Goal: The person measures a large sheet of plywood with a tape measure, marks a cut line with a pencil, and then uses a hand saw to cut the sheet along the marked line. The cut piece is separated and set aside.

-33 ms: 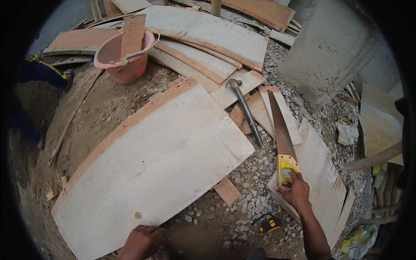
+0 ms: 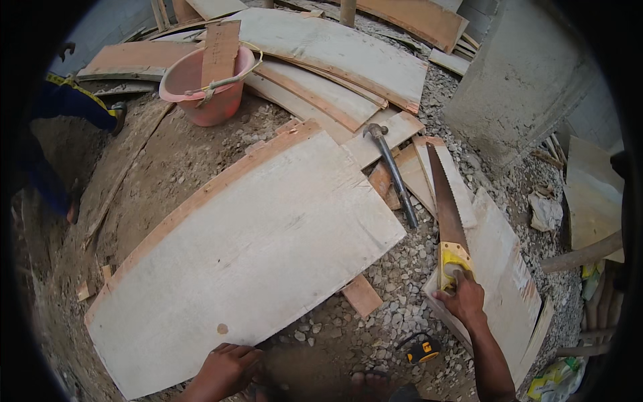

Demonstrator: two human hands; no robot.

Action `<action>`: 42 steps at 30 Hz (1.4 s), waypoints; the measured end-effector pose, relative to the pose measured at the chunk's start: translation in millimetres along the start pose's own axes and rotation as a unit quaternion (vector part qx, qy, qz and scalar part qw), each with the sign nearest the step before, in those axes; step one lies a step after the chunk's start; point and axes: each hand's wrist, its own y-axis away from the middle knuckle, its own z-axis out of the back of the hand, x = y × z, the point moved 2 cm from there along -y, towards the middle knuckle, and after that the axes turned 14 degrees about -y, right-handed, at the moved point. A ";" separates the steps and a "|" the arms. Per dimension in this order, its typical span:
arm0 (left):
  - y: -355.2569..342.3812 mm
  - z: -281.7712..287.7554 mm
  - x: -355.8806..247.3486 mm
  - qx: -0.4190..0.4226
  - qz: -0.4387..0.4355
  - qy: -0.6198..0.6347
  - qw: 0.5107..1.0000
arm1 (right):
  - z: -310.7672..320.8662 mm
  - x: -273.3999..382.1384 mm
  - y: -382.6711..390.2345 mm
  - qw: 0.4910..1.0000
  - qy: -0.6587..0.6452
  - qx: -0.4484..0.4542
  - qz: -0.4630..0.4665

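Observation:
My right hand (image 2: 462, 295) is closed on the yellow handle of a hand saw (image 2: 447, 208), whose blade points away from me over pale plywood offcuts (image 2: 495, 281) at the right. My left hand (image 2: 228, 368) has its fingers curled on the near edge of a large whitish plywood panel (image 2: 241, 241) with a bare orange-brown strip along its far edge. A claw hammer (image 2: 395, 177) lies beside the panel's far right corner on smaller boards. A yellow-black tape measure (image 2: 422, 350) rests on the gravel between my hands, nearer the right one.
A pink bucket (image 2: 207, 110) with a board in it stands beyond the panel. Stacked boards (image 2: 341, 53) lie behind. A concrete column (image 2: 485, 87) rises at upper right, beside poles and a sheet (image 2: 589, 194). Another person's legs (image 2: 74, 100) show at the left, on dirt.
The view has shifted a little, so things sit slightly further right. A bit of the other person's hand now shows at upper left. Both my hands keep their holds.

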 end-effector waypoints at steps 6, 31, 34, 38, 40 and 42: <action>7.9 24.2 34.6 -0.030 0.049 -0.042 0.997 | -6.9 -16.3 -7.5 0.998 -0.050 -0.008 -0.033; -139.9 71.4 210.2 -0.234 0.259 0.008 0.937 | -159.0 130.6 164.8 0.474 -0.767 0.258 -0.347; -159.1 61.0 217.0 -0.207 0.231 -0.025 0.950 | -155.8 115.5 142.7 0.561 -0.749 0.238 -0.260; -188.1 70.2 219.6 -0.249 0.239 0.015 0.938 | -143.2 105.8 94.4 0.655 -0.667 0.292 -0.203; -196.9 74.1 218.3 -0.242 0.265 0.080 0.930 | -137.2 108.3 77.7 0.692 -0.614 0.341 -0.164; -202.0 74.3 215.0 -0.202 0.261 0.055 0.942 | -131.7 115.8 70.1 0.731 -0.605 0.307 -0.066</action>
